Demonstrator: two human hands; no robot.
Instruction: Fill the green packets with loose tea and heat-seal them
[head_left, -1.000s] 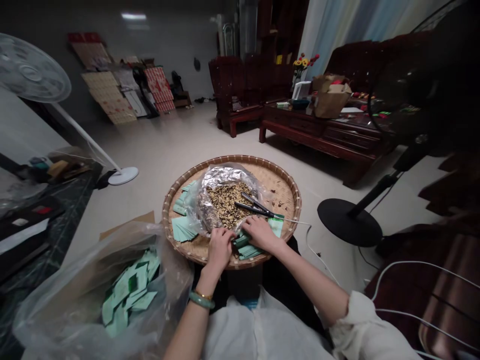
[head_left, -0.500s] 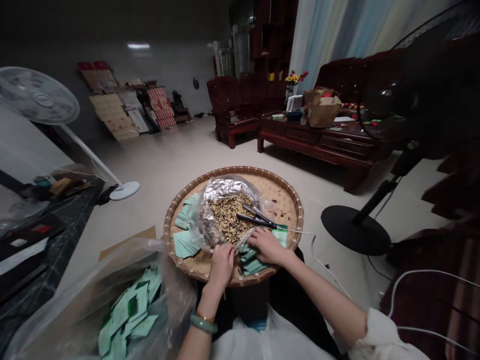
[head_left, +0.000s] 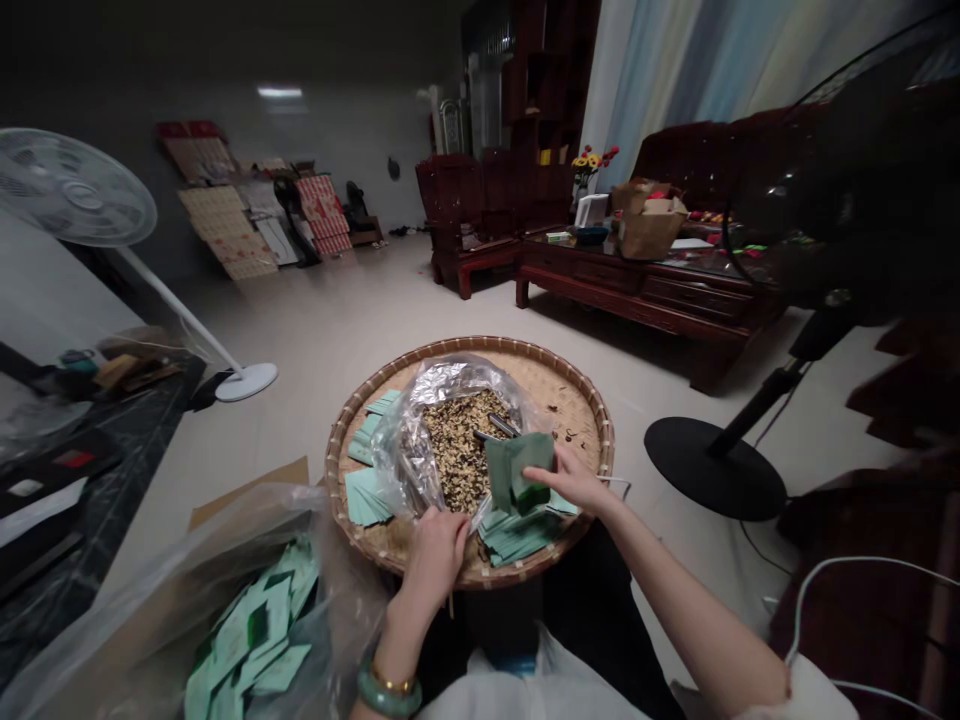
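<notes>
Bangles (head_left: 388, 693), one green and one gold, below the left hand (head_left: 437, 552). Big see-through sack (head_left: 90, 630) with green packs (head_left: 251, 640) inside, beside the near left edge of the round tray (head_left: 579, 405). Left fingers bent close together at the near lip of the clear bag (head_left: 407, 468); cannot tell if clamped on it. Right hand (head_left: 576, 482) with thumb and fingers clamped on a few held papers (head_left: 510, 468), green, just above a flat pile of green papers (head_left: 517, 540) at the tray's near edge. Another fan of green papers (head_left: 367, 497) near the left edge. Yellow and dark bits (head_left: 454, 440) in the clear bag. Black tool (head_left: 502, 426) there too, partly behind the held papers. Dark crumbs (head_left: 568, 436) near the right edge. Farther off, black fan (head_left: 716, 468), white fan (head_left: 82, 195), wooden table (head_left: 600, 281), then boxes (head_left: 225, 230).
</notes>
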